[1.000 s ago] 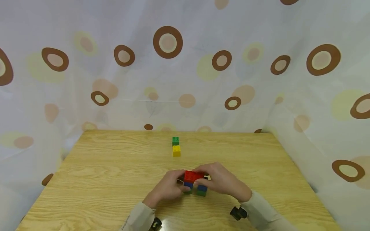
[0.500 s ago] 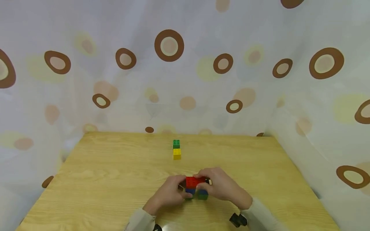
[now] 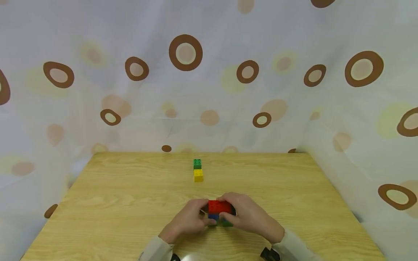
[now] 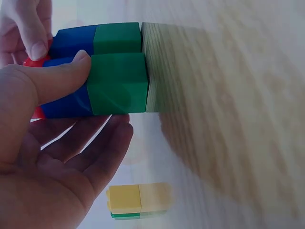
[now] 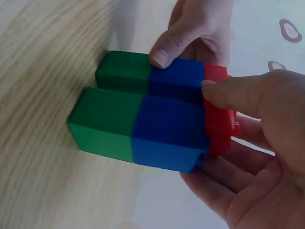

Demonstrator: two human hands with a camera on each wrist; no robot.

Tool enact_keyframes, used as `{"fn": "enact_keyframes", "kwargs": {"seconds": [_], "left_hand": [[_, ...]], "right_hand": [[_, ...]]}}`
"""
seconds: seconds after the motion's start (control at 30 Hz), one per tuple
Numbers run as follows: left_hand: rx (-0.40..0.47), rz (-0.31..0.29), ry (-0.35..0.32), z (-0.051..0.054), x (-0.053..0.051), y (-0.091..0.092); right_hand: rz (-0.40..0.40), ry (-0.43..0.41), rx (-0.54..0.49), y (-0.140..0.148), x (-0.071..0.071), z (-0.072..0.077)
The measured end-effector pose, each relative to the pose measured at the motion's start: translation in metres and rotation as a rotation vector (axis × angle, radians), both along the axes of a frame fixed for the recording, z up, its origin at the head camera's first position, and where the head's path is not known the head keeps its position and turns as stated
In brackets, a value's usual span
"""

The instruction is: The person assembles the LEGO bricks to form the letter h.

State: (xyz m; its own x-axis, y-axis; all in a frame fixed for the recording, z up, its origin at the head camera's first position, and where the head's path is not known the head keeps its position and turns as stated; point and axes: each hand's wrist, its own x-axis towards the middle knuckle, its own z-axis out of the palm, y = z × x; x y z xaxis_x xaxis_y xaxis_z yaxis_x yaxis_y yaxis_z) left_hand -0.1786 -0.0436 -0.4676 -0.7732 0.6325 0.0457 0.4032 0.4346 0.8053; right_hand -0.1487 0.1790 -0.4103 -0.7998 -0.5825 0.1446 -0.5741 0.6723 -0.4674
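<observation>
Two small columns stand side by side on the table, each a green brick under a blue brick. A red brick (image 3: pixel 219 206) lies across both tops. My left hand (image 3: pixel 189 219) grips the left column, its thumb on the near blue brick (image 4: pixel 66 107), above the green brick (image 4: pixel 119 86). With thumb and fingers, my right hand (image 3: pixel 249 217) pinches the red brick from the right. In the right wrist view, the right column's blue brick (image 5: pixel 169 131) and green brick (image 5: pixel 107 121) show fully. A few blue studs show beside the red brick's end.
Farther back on the wooden table (image 3: pixel 137 181) sit a yellow brick (image 3: pixel 198 175) and a green brick (image 3: pixel 197 164), one behind the other. A pale curtain (image 3: pixel 215 90) with brown rings rises behind the table and along its sides.
Both hands stay around the stacked bricks. My right thumb now hides more of the right column's blue brick. The head view has shifted slightly.
</observation>
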Motion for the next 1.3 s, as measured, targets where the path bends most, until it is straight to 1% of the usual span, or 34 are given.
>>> {"fn": "enact_keyframes", "kwargs": {"seconds": [0.1, 0.23, 0.33, 0.47, 0.5, 0.57, 0.7, 0.77, 0.8, 0.87, 0.97, 1.03, 1.17, 1.23, 1.3], "left_hand": [[-0.007, -0.003, 0.0, 0.0, 0.001, -0.002], [-0.044, -0.012, 0.017, 0.002, -0.003, -0.003], [-0.112, -0.011, 0.048, 0.006, -0.009, -0.005], [-0.195, 0.016, 0.105, 0.016, -0.024, -0.01], [-0.202, 0.03, 0.121, 0.019, -0.028, -0.011], [-0.208, 0.078, 0.146, 0.025, -0.038, -0.013], [-0.219, 0.221, 0.206, 0.035, -0.058, -0.016], [-0.237, 0.283, 0.214, 0.037, -0.066, -0.016], [-0.247, 0.305, 0.219, 0.037, -0.07, -0.015], [-0.279, 0.318, 0.216, 0.036, -0.078, -0.013], [-0.339, 0.302, 0.221, 0.029, -0.088, -0.008], [-0.366, 0.299, 0.222, 0.023, -0.093, -0.005], [-0.358, 0.331, 0.235, 0.015, -0.098, -0.001], [-0.339, 0.349, 0.246, 0.014, -0.099, 0.0], [-0.327, 0.354, 0.268, 0.014, -0.101, 0.001]], "right_hand": [[-0.002, 0.006, -0.006, 0.001, 0.0, -0.007], [0.005, 0.037, -0.021, 0.004, -0.003, -0.009], [0.004, 0.067, -0.026, 0.007, -0.008, -0.009], [-0.036, 0.095, -0.012, 0.015, -0.018, -0.008], [-0.053, 0.097, -0.011, 0.018, -0.02, -0.008], [-0.082, 0.099, -0.014, 0.024, -0.025, -0.009], [-0.115, 0.089, -0.027, 0.033, -0.033, -0.012], [-0.111, 0.093, -0.034, 0.035, -0.035, -0.013], [-0.105, 0.094, -0.039, 0.036, -0.035, -0.013], [-0.097, 0.099, -0.048, 0.039, -0.036, -0.015], [-0.076, 0.098, -0.066, 0.041, -0.035, -0.017], [-0.071, 0.09, -0.079, 0.041, -0.035, -0.018], [-0.074, 0.074, -0.11, 0.041, -0.035, -0.019], [-0.085, 0.061, -0.119, 0.041, -0.036, -0.018], [-0.094, 0.054, -0.123, 0.041, -0.036, -0.017]]}}
